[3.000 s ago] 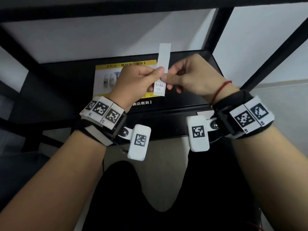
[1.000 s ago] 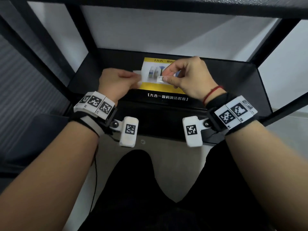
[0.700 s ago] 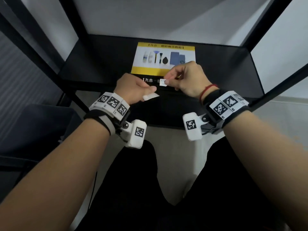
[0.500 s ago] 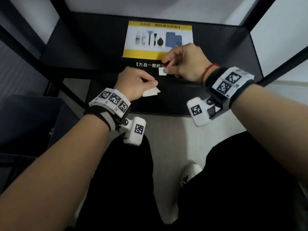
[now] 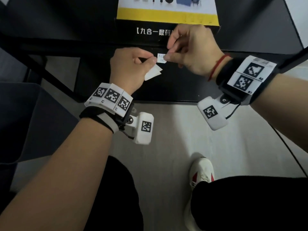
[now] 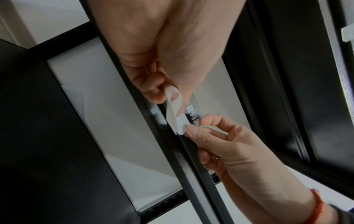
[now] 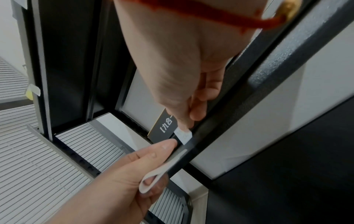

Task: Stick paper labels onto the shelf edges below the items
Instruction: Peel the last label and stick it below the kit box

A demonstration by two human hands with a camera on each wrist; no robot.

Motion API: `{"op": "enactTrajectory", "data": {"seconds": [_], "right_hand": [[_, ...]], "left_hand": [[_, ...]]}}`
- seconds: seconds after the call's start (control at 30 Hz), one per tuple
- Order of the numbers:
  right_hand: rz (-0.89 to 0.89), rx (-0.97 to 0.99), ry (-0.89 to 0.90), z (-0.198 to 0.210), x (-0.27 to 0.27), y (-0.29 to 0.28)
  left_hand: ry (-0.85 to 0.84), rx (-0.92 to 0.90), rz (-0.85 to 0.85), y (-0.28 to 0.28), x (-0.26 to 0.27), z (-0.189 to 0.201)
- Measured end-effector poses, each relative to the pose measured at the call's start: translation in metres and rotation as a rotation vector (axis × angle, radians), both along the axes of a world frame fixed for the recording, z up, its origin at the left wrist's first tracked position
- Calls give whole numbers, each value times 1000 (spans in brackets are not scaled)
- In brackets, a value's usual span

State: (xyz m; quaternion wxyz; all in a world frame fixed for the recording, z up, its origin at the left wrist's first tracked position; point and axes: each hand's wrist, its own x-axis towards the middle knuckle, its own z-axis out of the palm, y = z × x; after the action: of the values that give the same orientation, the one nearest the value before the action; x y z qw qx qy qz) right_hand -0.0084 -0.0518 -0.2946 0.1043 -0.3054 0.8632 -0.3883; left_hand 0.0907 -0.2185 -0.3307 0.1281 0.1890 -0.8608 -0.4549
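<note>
A small white handwritten label (image 5: 161, 57) lies against the black front edge of the shelf (image 5: 93, 47), just below the black and yellow product box (image 5: 166, 14). My right hand (image 5: 167, 52) pinches the label's right end, thumb on its face; the right wrist view shows the label (image 7: 184, 135) on the shelf edge (image 7: 214, 121) under the thumb. My left hand (image 5: 150, 64) grips a folded white backing strip (image 5: 153, 73), its thumb tip close to the label's left end. In the left wrist view the strip (image 6: 173, 106) loops out of the fingers beside the label (image 6: 181, 125).
A black upright post (image 5: 50, 72) slants down at the left of the shelf. Below lies a lower black shelf (image 5: 175, 87), then pale floor (image 5: 175, 130) with my white and red shoe (image 5: 201, 172). A dark chair (image 5: 25, 122) sits at the left.
The label came off the long strip. Both hands dropped from in front of the box to the shelf's front edge, the right with the label, the left with the folded backing. The view tilted down.
</note>
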Motion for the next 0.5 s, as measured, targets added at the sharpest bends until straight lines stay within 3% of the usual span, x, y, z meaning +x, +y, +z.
{"op": "enactTrajectory", "data": {"seconds": [0.5], "right_hand": [[-29, -60, 107, -10, 0, -1]], "left_hand": [[71, 63, -27, 5, -14, -13]]}}
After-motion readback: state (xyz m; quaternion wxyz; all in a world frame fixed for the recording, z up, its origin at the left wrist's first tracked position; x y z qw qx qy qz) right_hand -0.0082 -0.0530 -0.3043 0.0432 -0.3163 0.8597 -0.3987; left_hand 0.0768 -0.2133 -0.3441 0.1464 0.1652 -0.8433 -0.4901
